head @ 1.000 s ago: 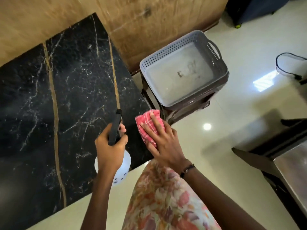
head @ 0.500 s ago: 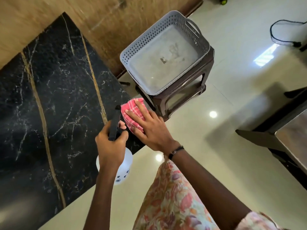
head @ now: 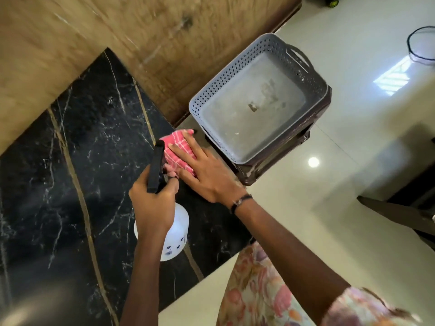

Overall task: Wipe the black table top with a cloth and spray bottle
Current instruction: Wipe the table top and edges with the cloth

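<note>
Right hand (head: 207, 175) lies flat, fingers spread, pressing the pink cloth (head: 179, 147) onto the black tabletop (head: 77, 161) at the corner nearest the grey basket (head: 235, 90). Left hand (head: 153, 203) is wrapped round the spray bottle (head: 171, 234), held just beside the cloth, on the side away from the basket. To wipe well, keep the palm weight even and sweep in overlapping strokes away from the basket corner, so that no strip gets missed.

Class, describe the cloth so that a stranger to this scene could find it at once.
Start at the black table top with gold veins. At its corner nearest the grey basket, the right hand presses flat on the cloth. It is the only pink, white-checked thing there.
</note>
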A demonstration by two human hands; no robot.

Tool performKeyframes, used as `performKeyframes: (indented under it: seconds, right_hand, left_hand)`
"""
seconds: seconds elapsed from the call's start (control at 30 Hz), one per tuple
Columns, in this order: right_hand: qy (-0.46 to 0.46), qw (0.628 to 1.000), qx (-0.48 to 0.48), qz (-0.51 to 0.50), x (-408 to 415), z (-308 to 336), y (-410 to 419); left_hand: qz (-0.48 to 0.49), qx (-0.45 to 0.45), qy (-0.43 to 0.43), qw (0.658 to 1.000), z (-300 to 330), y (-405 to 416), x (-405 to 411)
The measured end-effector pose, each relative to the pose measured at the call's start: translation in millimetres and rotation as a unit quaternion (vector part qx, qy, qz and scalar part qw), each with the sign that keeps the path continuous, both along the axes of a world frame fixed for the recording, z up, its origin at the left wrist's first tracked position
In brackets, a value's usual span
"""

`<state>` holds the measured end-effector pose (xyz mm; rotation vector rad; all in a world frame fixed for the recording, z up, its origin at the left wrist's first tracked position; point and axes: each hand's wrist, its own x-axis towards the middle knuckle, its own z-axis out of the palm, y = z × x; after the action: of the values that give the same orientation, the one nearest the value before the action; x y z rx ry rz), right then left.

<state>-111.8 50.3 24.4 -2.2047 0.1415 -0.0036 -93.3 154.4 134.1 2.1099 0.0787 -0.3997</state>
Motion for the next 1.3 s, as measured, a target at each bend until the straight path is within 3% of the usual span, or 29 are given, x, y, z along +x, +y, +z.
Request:
performKeyframes:
  seconds: [0.13,0.53,0.77,0.9,1.0,1.13,1.3]
  right_hand:
    - [0.007,1.0,0.01,-0.004,27,-3,-2]
    - [0.036,0.999,-0.003,0.015,285,-12,-12]
    - [-0.019,0.998,0.059,-0.005,249,-15,-9]
    - [0.0,0.998,0.057,0.004,279,-11,-13]
    - [0.023,0.999,-0.033,0.023,330,-5,-15]
    - [0.036,0.962,-0.263,0.067,378,2,-2]
    - [0.051,0.947,-0.312,0.065,378,3,15]
  left_hand:
    - [0.011,-0.004,0.01,1.0,-6,-2,42]
    - [0.022,-0.034,-0.006,0.999,-9,-4,157]
    - [0.047,-0.033,-0.005,0.998,-9,5,196]
    - [0.067,-0.037,0.001,0.997,-15,13,211]
    - [0.072,-0.032,-0.012,0.997,-13,21,216]
    - [0.084,-0.027,-0.027,0.996,-10,36,221]
    - [0.133,-0.029,-0.03,0.99,-7,62,224]
